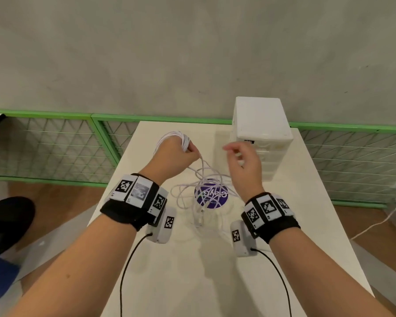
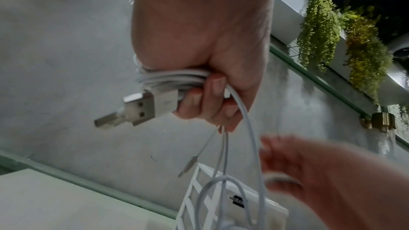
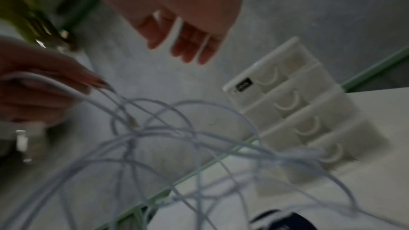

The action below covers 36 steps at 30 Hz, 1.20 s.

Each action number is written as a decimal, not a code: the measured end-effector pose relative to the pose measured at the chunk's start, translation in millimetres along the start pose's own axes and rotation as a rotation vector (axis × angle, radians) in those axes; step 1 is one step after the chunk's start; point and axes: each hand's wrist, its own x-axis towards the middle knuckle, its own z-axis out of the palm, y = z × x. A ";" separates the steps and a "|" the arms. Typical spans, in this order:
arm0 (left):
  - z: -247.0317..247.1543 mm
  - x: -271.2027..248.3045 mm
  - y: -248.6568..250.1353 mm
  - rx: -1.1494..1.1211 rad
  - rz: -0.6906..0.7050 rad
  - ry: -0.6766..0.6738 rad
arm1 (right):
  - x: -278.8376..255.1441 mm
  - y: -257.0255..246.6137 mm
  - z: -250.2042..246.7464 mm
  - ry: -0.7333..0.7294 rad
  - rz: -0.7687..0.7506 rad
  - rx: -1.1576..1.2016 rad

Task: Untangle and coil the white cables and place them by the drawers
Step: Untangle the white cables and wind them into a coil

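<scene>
Your left hand [image 1: 173, 152] grips coiled white cables [image 1: 181, 139] beside the white plastic drawers [image 1: 261, 131]; your right hand [image 1: 245, 161] hovers relaxed, empty.

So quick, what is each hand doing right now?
Left hand: gripping a coil of white cable, fingers curled round it.
Right hand: open, fingers loosely bent, holding nothing, above the tangled cables.

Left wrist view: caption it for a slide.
Left hand grips coiled white cable, USB plug protruding.
</scene>
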 end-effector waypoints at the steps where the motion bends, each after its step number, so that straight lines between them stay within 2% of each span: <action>1: 1.6 -0.6 2.7 -0.008 0.018 0.010 | -1.5 -8.9 5.1 -0.118 -0.032 0.060; 3: 2.7 -2.1 9.0 -0.045 0.056 0.048 | -6.6 -12.8 16.1 -0.311 -0.050 0.052; 7: -0.9 -5.1 14.9 -0.064 0.075 0.088 | -16.4 13.3 24.9 -0.467 0.022 -0.077; 9: -1.9 -6.7 13.1 -0.044 0.090 0.088 | -19.2 28.1 24.6 -0.540 -0.012 -0.237; 12: -2.6 -8.4 8.1 -0.026 0.094 0.120 | -26.3 40.2 23.6 -0.663 -0.122 -0.605; 15: -1.3 -9.3 5.0 0.017 0.096 0.131 | -34.6 47.2 21.4 -0.673 -0.195 -0.769; 16: -0.7 -8.9 3.7 0.026 0.089 0.131 | -36.4 48.5 20.9 -0.675 -0.195 -0.760; 18: 0.9 -6.4 -1.2 0.044 0.061 0.131 | -36.9 46.7 19.7 -0.663 -0.149 -0.599; 19: 3.1 -5.4 -3.9 0.053 0.045 0.126 | -35.7 46.4 19.3 -0.610 -0.122 -0.462; 22: 11.6 -6.1 -6.1 0.055 0.021 0.060 | -29.7 32.7 16.2 -0.328 -0.039 -0.056; 23: 14.3 -6.8 -4.4 0.040 0.024 0.040 | -27.6 23.4 14.9 -0.329 0.024 0.045; 24: 16.3 -7.2 -1.8 0.027 0.036 0.029 | -25.7 15.0 14.6 -0.390 0.096 0.113; 26: 18.8 -7.4 5.2 0.023 0.061 0.013 | -23.9 4.7 15.7 -0.555 0.179 0.097; 27: 19.1 -7.0 8.0 0.031 0.067 0.005 | -24.0 5.3 18.0 -0.580 0.173 0.054; 30: 16.4 -6.0 8.1 0.163 0.049 -0.001 | -21.5 11.1 19.9 -0.535 0.151 -0.163; 32: 11.4 -6.4 -0.6 0.250 -0.029 -0.034 | -19.4 20.7 15.6 -0.601 0.139 -0.235; 36: 7.5 -12.4 -27.1 0.360 -0.132 -0.223 | -15.0 24.4 3.1 -0.672 0.135 -0.352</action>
